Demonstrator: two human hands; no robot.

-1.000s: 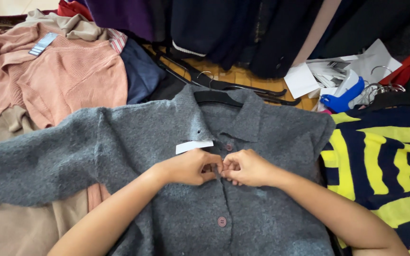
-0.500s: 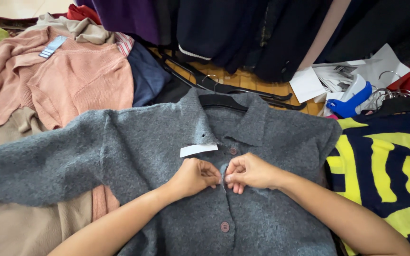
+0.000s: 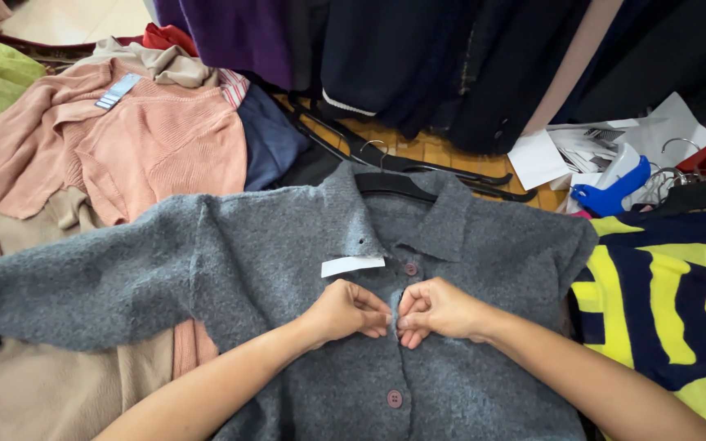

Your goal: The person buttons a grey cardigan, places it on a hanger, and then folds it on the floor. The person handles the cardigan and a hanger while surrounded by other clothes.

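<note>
Two buttons of the grey cardigan (image 3: 288, 269), lying flat on its black hanger (image 3: 394, 184), look closed: top button (image 3: 410, 268) and lower button (image 3: 395, 398). My left hand (image 3: 345, 312) and right hand (image 3: 439, 310) pinch the placket between them; this middle one seems unfinished.

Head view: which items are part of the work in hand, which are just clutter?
In hand:
left hand
right hand
grey cardigan
its buttons
black hanger
white tag

Lying about:
pink sweater
striped sweater
blue tool
papers
spare hangers
</note>
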